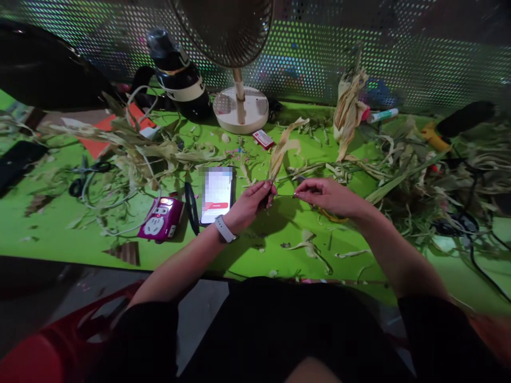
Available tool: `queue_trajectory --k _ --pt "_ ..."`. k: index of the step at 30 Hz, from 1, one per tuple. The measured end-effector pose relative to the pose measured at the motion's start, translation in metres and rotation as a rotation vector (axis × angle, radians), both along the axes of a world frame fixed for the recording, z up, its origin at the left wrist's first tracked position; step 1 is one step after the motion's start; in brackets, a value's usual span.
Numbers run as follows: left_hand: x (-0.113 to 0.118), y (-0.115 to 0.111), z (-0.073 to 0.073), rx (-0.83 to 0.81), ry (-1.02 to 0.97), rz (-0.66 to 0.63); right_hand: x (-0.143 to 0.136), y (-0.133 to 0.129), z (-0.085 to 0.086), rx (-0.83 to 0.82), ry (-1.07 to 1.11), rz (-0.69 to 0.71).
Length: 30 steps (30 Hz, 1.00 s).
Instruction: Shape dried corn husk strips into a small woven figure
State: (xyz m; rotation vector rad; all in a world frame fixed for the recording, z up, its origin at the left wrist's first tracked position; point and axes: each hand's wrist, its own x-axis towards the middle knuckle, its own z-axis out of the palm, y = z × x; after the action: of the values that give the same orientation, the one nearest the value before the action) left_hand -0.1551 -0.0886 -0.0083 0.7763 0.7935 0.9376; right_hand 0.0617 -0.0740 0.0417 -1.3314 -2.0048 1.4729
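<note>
My left hand (255,203) is closed around the lower end of a dried corn husk (282,149), whose pale, curling tips stand up above my fingers. A short way to the right, my right hand (325,196) pinches the end of a thin strand (285,196). That strand runs level from the base of the husk to my right fingertips; whether it is thread, wire or husk fibre I cannot tell. Below my hands, loose husk scraps (309,247) lie on the green tabletop (239,255).
A lit phone (216,194), a purple power socket (162,219) and scissors (82,178) lie to the left. Behind stand a desk fan (240,109), a black bottle (179,80) and an upright husk bundle (346,114). Husk heaps (423,181) and black cables (473,250) cover the right side.
</note>
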Motion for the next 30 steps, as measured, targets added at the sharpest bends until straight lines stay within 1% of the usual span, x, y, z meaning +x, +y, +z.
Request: queue_trajectory --k 3,7,9,11,14,17,21,23,25,28,29,30 --pt "0.000 0.001 -0.001 0.024 0.035 0.010 0.011 -0.002 0.007 0.066 -0.057 0.062" --pt "0.000 -0.001 -0.002 0.066 0.165 -0.088 0.018 -0.003 0.015 0.080 -0.088 0.076" --pt "-0.001 -0.002 -0.001 0.103 0.271 -0.165 0.018 -0.003 0.015 0.074 -0.064 0.038" --pt "-0.002 -0.003 0.000 0.152 0.378 -0.268 0.017 -0.003 0.014 0.081 -0.025 -0.038" --pt "-0.005 -0.005 0.004 0.229 0.461 -0.414 0.016 -0.002 0.011 0.125 0.010 -0.121" --pt "-0.006 -0.006 0.010 0.298 0.489 -0.517 0.017 -0.001 0.007 0.158 -0.008 -0.119" --pt "-0.007 -0.007 0.015 0.418 0.529 -0.645 0.017 0.001 0.003 0.205 -0.096 -0.118" --pt "-0.008 -0.006 0.017 0.484 0.578 -0.677 0.019 0.001 0.005 0.226 -0.128 -0.089" --pt "-0.009 -0.004 0.017 0.553 0.667 -0.630 0.024 0.001 0.012 0.216 -0.140 -0.027" --pt "-0.011 -0.001 0.018 0.633 0.816 -0.522 0.038 0.000 0.029 0.197 -0.172 0.142" --pt "-0.011 -0.001 0.018 0.646 0.852 -0.525 0.044 -0.001 0.035 0.216 -0.181 0.210" --pt "-0.011 -0.002 0.019 0.653 0.878 -0.555 0.049 -0.002 0.041 0.244 -0.185 0.270"
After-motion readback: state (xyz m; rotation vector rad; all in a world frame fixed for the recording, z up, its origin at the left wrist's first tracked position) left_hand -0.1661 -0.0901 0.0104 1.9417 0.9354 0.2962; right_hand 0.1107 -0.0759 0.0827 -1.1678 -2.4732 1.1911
